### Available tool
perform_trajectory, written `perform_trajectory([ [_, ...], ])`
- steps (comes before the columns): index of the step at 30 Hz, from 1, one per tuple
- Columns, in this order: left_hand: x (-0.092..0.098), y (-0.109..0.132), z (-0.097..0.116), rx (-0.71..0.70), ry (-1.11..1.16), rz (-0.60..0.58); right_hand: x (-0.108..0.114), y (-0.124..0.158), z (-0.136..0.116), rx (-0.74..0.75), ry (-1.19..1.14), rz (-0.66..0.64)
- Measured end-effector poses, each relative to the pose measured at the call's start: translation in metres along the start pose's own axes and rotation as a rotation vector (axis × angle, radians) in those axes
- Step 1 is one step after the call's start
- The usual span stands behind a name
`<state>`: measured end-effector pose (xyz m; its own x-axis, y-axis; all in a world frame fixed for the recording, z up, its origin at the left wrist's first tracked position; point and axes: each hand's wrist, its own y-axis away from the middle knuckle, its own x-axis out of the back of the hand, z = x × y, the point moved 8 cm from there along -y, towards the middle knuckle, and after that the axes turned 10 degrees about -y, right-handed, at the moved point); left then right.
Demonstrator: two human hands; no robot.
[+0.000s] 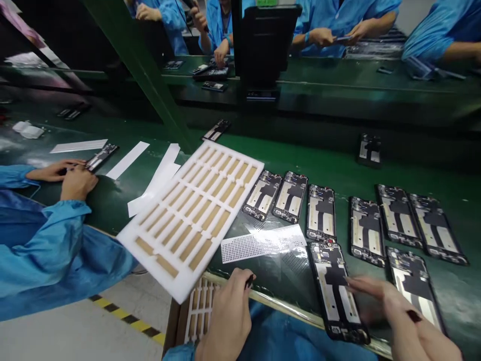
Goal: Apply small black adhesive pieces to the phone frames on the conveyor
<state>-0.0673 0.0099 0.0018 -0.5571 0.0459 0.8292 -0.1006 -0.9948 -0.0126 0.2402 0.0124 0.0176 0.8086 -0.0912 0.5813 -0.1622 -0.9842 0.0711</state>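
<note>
My left hand [227, 313] is above the bench's front edge with its fingers curled together. A dark spot shows at its fingertips, and I cannot make out whether anything is pinched there. My right hand [406, 316] has its fingers stretched out, the tips at the right side of an opened phone [334, 288]. This phone lies with its inside up, its lower end at the bench edge. Between my hands, farther back, a white perforated sticker sheet [263, 244] lies flat. Another opened phone [411, 286] is partly hidden behind my right hand.
A white foam tray [180, 288] with slots juts over the bench edge at left. Several opened phones [321, 213] lie behind the sheet. White strips [128, 160] lie near a co-worker's hands [78, 183]. A green post [139, 65] slants upward; other people work across the bench.
</note>
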Motion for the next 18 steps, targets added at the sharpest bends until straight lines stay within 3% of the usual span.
perform_trajectory([
  [3, 0.000, 0.011, 0.016, -0.184, -0.237, 0.022, -0.013, -0.011, -0.016, -0.125, -0.270, 0.079],
  [7, -0.011, 0.025, 0.028, -0.347, -0.483, 0.026, -0.030, -0.036, 0.000, -0.284, -0.521, 0.102],
  [11, -0.022, 0.029, 0.031, -0.327, -0.573, 0.004, -0.033, -0.048, 0.028, -0.301, -0.568, 0.001],
  [18, -0.030, 0.030, 0.030, -0.232, -0.637, -0.102, -0.043, -0.019, 0.033, -0.295, -0.422, -0.211],
])
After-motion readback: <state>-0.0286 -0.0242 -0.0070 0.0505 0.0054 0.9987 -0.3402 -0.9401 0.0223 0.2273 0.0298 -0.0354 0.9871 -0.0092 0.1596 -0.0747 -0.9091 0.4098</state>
